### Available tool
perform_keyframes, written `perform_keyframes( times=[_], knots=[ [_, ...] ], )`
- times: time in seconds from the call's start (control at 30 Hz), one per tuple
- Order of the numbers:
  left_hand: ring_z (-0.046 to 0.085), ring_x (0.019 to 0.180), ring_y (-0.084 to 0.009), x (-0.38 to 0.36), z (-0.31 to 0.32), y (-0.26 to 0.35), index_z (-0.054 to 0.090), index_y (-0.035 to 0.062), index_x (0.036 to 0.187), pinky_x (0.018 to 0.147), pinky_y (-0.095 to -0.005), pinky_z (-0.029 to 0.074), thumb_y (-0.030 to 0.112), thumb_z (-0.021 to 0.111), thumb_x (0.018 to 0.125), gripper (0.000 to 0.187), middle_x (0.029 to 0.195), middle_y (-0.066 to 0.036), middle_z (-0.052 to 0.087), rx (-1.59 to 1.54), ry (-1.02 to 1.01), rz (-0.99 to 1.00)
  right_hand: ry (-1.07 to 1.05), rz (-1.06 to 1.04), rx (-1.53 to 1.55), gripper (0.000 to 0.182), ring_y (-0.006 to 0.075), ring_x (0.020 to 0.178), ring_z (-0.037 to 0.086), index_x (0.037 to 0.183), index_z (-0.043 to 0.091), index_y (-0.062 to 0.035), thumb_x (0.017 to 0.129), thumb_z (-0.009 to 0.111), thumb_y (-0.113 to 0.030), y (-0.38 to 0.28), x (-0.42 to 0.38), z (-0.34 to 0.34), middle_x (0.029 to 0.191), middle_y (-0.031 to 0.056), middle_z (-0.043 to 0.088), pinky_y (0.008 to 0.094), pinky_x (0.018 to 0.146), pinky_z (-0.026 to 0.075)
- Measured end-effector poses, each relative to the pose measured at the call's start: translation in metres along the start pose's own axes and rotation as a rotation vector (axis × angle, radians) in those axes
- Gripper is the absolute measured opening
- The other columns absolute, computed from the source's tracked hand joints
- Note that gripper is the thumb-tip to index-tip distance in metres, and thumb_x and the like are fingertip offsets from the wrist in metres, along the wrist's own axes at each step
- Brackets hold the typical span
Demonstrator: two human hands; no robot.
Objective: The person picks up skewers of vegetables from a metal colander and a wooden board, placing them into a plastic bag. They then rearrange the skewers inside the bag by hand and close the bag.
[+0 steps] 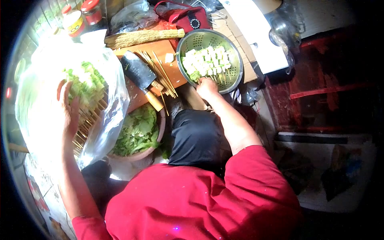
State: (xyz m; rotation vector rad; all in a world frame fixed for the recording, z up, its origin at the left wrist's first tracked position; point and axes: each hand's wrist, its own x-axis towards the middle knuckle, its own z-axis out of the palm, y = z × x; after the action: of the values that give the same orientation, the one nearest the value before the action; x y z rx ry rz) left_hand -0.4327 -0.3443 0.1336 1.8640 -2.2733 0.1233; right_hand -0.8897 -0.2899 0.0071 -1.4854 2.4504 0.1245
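My right hand (207,89) is at the near rim of a metal colander (238,76), its fingers closed around the stick end of a skewer (195,76) with green leaf on it. Inside the colander lie several skewers (210,60) threaded with pale white pieces. On the other side, my left hand (69,106) reaches over a clear plastic bag (116,86), fingers apart, beside a bundle of leafy green skewers (87,82). The bare sticks of that bundle point toward me. Glare washes out part of the bag.
A cleaver (137,70) and loose bamboo sticks (162,74) lie on an orange board (162,50). Below it stands a tub (160,138) of leafy greens (138,130). Behind are a straw brush (142,38), a red bag (188,18) and red-lidded jars (92,14).
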Motion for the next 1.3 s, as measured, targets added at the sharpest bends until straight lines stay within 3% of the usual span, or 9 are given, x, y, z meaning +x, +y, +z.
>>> perform_keyframes(
  times=[0.2,0.47,0.73,0.8,0.83,0.9,1.03,1.2,1.3],
  knots=[
    [0.043,0.122,-0.0297,0.0,0.001,-0.002,0.052,0.0128,0.124,0.103,-0.0419,0.033,0.019,0.056,0.086,0.039,0.134,-0.007,0.045,0.05,0.029,0.015,-0.038,0.128,0.032,0.022,0.0344,0.093,0.063,0.088,0.071,-0.005,0.078,0.056,-0.019,0.011,0.027,0.02,0.095,0.0189,0.066,0.0409,0.085,0.049],
    [0.044,0.12,-0.03,0.0,0.01,-0.008,0.053,0.0129,0.123,0.102,-0.0421,0.033,0.019,0.057,0.085,0.039,0.134,-0.008,0.045,-0.055,0.053,0.019,-0.041,0.082,-0.046,0.028,0.0367,0.099,0.061,0.092,0.067,0.0016,0.082,0.048,-0.018,-0.021,0.0,-0.03,0.104,0.024,0.063,0.0415,0.088,0.048],
    [0.045,0.119,-0.03,0.0,0.013,-0.008,0.053,0.0151,0.123,0.101,-0.0427,0.034,0.018,0.058,0.083,0.04,0.134,-0.007,0.045,-0.073,0.065,-0.017,0.192,0.081,0.136,0.027,0.037,0.09,0.063,0.092,0.066,0.0026,0.08,0.049,-0.015,0.006,0.001,-0.045,0.092,0.025,0.065,0.0408,0.08,0.05],
    [0.045,0.119,-0.0305,0.0,0.013,-0.006,0.054,0.0147,0.121,0.101,-0.0434,0.036,0.018,0.059,0.083,0.039,0.134,-0.007,0.046,-0.138,0.016,-0.079,0.15,-0.224,0.125,0.019,0.0237,0.054,0.06,0.082,0.06,0.0,0.084,0.048,-0.014,0.061,0.031,-0.003,0.071,0.0139,0.062,0.0354,0.049,0.049],
    [0.045,0.119,-0.0305,0.0,0.013,-0.006,0.054,0.0147,0.121,0.101,-0.0434,0.036,0.018,0.059,0.083,0.039,0.134,-0.007,0.046,-0.133,0.021,-0.092,0.266,-0.226,0.366,0.013,0.0118,0.044,0.052,0.084,0.058,-0.001,0.084,0.049,-0.01,0.048,0.014,-0.013,0.066,0.0061,0.057,0.0261,0.037,0.039],
    [0.045,0.119,-0.0315,0.001,0.019,-0.008,0.054,0.0143,0.121,0.101,-0.044,0.037,0.019,0.059,0.083,0.039,0.135,-0.008,0.045,-0.26,0.011,-0.112,0.116,0.129,0.964,0.014,0.0101,0.046,0.052,0.087,0.058,-0.0018,0.086,0.051,-0.014,-0.004,-0.047,-0.069,0.066,0.0039,0.056,0.0236,0.038,0.038],
    [0.046,0.118,-0.0338,-0.005,0.022,-0.01,0.054,0.0138,0.121,0.1,-0.045,0.038,0.019,0.06,0.083,0.039,0.134,-0.009,0.045,-0.236,0.079,-0.093,0.134,0.143,1.204,0.019,0.0091,0.044,0.05,0.099,0.057,-0.0019,0.092,0.052,-0.019,-0.043,-0.102,-0.099,0.069,0.0026,0.055,0.021,0.036,0.036],
    [0.047,0.114,-0.0348,-0.006,0.018,-0.013,0.054,0.0127,0.118,0.099,-0.0454,0.037,0.018,0.06,0.081,0.038,0.13,-0.01,0.047,-0.205,0.117,-0.032,-0.073,-0.285,1.438,0.019,0.0109,0.045,0.051,0.094,0.057,0.0001,0.094,0.049,-0.017,-0.109,-0.188,-0.118,0.069,0.0073,0.059,0.0214,0.041,0.041],
    [0.044,0.117,-0.0341,-0.003,0.037,-0.024,0.056,0.0142,0.117,0.101,-0.0444,0.034,0.017,0.058,0.081,0.036,0.13,-0.009,0.048,-0.195,0.14,0.018,-0.5,-0.35,1.524,0.019,0.0167,0.044,0.052,0.102,0.053,0.004,0.092,0.048,-0.012,-0.152,-0.228,-0.12,0.069,0.0114,0.058,0.0245,0.04,0.043]
  ],
)
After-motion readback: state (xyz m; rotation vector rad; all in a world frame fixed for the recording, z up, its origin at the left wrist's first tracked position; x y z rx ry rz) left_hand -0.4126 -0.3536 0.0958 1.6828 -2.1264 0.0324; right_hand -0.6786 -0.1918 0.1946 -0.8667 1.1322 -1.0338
